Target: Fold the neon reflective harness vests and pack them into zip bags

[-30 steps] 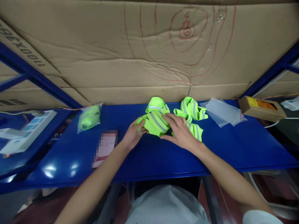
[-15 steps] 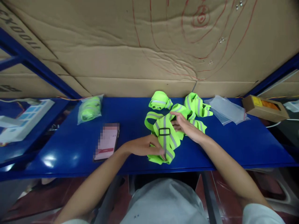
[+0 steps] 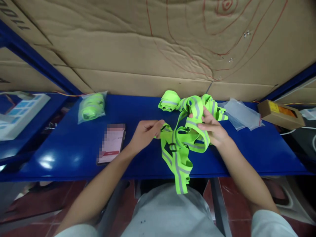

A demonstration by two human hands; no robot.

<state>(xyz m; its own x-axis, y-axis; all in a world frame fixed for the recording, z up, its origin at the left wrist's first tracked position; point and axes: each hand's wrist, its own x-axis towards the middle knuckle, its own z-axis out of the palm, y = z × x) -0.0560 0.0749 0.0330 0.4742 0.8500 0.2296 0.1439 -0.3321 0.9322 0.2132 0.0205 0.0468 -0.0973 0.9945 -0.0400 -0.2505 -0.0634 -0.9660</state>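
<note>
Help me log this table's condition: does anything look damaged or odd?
The cardboard backing is creased and marked with red rings. The yellow-green strap between left hand and right hand is loosely tangled, one end hanging past the front of the table, unlike the compact roll behind it.

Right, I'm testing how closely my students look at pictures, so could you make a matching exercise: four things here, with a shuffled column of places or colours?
Things
1. phone
2. strap
3. box
4. clear bags

Places or colours
A. just left of the box in the picture
B. held by the left hand and right hand
C. brown, with a yellow patch
D. pinkish screen, left of the left hand

Pairs: 1-D, 2-B, 3-C, 4-A
</note>
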